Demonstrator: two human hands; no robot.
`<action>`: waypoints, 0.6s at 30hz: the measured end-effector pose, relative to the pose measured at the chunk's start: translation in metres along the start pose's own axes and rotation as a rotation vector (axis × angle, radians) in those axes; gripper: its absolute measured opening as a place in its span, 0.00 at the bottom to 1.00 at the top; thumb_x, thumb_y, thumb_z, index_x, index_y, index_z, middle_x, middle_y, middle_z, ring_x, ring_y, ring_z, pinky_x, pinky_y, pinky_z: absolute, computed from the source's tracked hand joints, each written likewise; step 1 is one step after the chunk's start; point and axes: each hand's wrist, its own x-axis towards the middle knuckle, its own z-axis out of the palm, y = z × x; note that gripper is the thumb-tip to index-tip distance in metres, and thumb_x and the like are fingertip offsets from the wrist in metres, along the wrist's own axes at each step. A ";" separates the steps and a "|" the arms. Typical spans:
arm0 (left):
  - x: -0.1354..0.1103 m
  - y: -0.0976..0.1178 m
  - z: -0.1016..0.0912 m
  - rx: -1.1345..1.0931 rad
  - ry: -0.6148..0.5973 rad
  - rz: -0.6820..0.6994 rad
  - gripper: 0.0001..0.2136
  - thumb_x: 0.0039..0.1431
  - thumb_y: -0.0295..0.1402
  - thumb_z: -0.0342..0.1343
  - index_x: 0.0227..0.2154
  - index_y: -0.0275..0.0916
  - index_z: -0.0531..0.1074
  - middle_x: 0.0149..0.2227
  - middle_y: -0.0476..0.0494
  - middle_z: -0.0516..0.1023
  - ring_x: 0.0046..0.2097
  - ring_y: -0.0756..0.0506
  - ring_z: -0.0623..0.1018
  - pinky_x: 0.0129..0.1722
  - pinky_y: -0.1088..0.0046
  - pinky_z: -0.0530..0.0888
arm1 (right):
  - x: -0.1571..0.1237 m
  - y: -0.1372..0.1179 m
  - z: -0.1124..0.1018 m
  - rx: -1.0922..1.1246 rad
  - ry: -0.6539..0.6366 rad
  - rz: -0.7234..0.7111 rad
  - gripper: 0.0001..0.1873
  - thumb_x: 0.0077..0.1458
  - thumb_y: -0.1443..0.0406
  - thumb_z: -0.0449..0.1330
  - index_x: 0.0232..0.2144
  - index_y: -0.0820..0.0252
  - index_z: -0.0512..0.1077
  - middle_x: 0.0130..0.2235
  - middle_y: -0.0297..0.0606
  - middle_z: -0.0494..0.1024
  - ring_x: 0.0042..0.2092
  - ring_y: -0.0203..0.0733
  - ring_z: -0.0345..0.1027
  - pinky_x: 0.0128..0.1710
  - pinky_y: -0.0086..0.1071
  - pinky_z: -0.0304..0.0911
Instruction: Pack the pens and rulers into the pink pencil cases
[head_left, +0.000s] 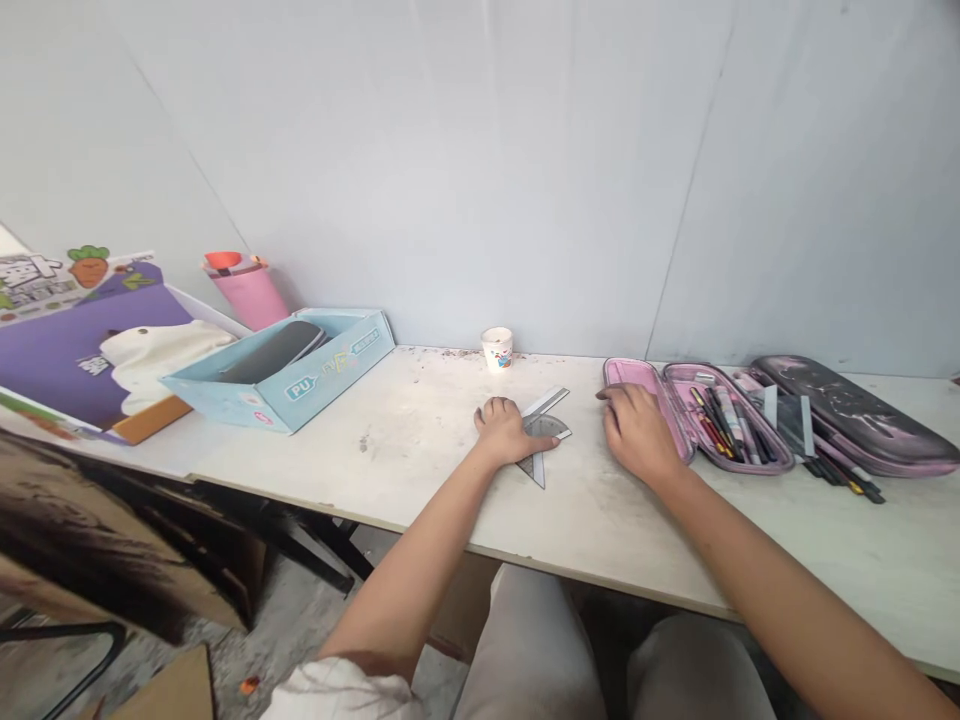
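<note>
Seen from my remote station: low in the frame, pale trousers (540,650) sit under the edge of a scuffed white table (420,440), with both bare forearms reaching up toward mid-frame. Just left of centre, the left hand (504,428) lies palm down, fingers loosely spread and gripping nothing. Its fingertips rest on a small pile of clear drawing tools: a set square (538,470) pointing toward the near edge, a protractor (553,428) and, farthest back, a short ruler (546,402). Just right of centre, the right hand (637,432) is also flat and relaxed, empty, with its fingers touching the left rim of an open pink pencil case (634,373) full of pens. A dark pencil case (862,410) lies open at its far side, toward the right of the frame. In my judgement, pieces this thin and slick handle best pinned lightly and slid as one stack, then lifted by an overhanging corner, with the other hand steadying the case. Farther back are a small paper cup (497,350) at centre, a light blue carton (300,375), a pink bottle (251,290) and a purple box (67,350) at left, all before a plain grey wall.
</note>
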 end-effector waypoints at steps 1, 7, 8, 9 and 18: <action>0.000 0.001 0.000 -0.003 0.011 0.003 0.41 0.35 0.62 0.51 0.46 0.32 0.62 0.52 0.30 0.62 0.57 0.34 0.58 0.56 0.54 0.53 | 0.000 -0.006 0.001 0.010 -0.013 -0.018 0.15 0.55 0.70 0.45 0.41 0.65 0.68 0.42 0.46 0.71 0.47 0.46 0.60 0.49 0.36 0.54; -0.001 0.012 -0.016 -0.124 0.053 0.073 0.13 0.53 0.45 0.48 0.31 0.40 0.64 0.41 0.41 0.71 0.48 0.41 0.68 0.47 0.63 0.63 | 0.004 -0.028 -0.002 0.122 -0.121 -0.008 0.15 0.58 0.67 0.44 0.41 0.64 0.68 0.42 0.44 0.73 0.46 0.44 0.63 0.47 0.35 0.57; -0.001 0.016 -0.019 -0.184 0.059 0.094 0.10 0.55 0.41 0.46 0.30 0.40 0.63 0.37 0.43 0.72 0.44 0.43 0.70 0.43 0.66 0.65 | 0.005 -0.029 -0.003 0.164 -0.137 0.019 0.15 0.58 0.66 0.45 0.42 0.64 0.67 0.42 0.44 0.74 0.45 0.44 0.64 0.46 0.35 0.58; -0.002 0.023 -0.021 -0.247 0.073 0.115 0.08 0.57 0.39 0.45 0.30 0.40 0.62 0.34 0.44 0.72 0.40 0.45 0.71 0.40 0.69 0.66 | 0.007 -0.029 -0.005 0.218 -0.147 0.052 0.15 0.59 0.64 0.45 0.43 0.63 0.66 0.42 0.43 0.74 0.44 0.44 0.66 0.45 0.35 0.59; 0.001 0.117 -0.005 -0.516 0.291 0.497 0.10 0.50 0.25 0.47 0.38 0.37 0.59 0.44 0.36 0.66 0.49 0.43 0.67 0.47 0.64 0.67 | 0.001 0.015 -0.029 0.458 0.041 0.281 0.20 0.58 0.59 0.46 0.48 0.61 0.64 0.46 0.46 0.74 0.47 0.46 0.68 0.46 0.39 0.62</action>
